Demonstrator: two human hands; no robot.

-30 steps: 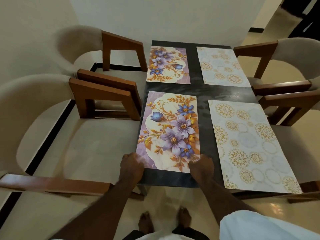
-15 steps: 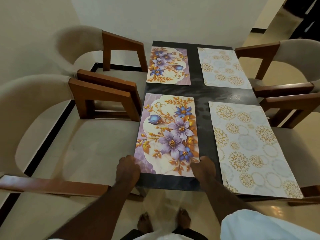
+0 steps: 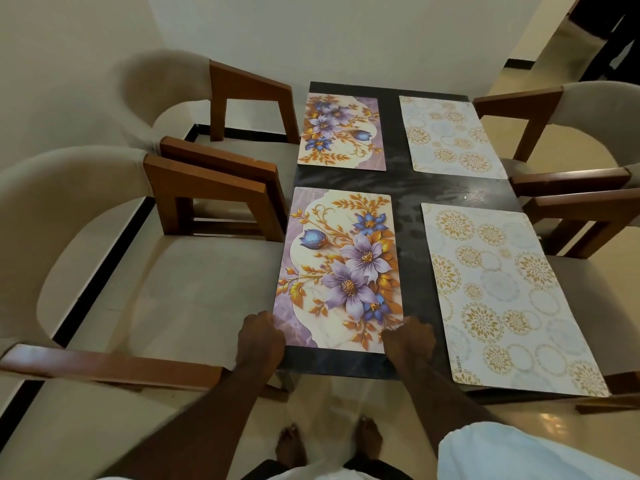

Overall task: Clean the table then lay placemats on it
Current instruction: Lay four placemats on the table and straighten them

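A dark table [image 3: 408,188] carries several placemats. The near-left floral placemat [image 3: 341,268], with purple and blue flowers, lies flat close to the table's left edge. My left hand [image 3: 259,336] holds its near-left corner with curled fingers. My right hand [image 3: 410,341] grips its near-right corner. A second floral placemat [image 3: 341,131] lies at the far left. Two white placemats with gold circles lie on the right, one near [image 3: 502,292] and one far [image 3: 450,136].
Two cushioned wooden-armed chairs stand along the left side, one near [image 3: 194,289] and one far [image 3: 249,88]. Two more chairs [image 3: 571,202] flank the right side. A wall closes off the far end. My bare feet [image 3: 329,445] stand at the table's near end.
Both hands have stayed at the near corners of the floral placemat and nudged it slightly on the table. The other mats have not moved.
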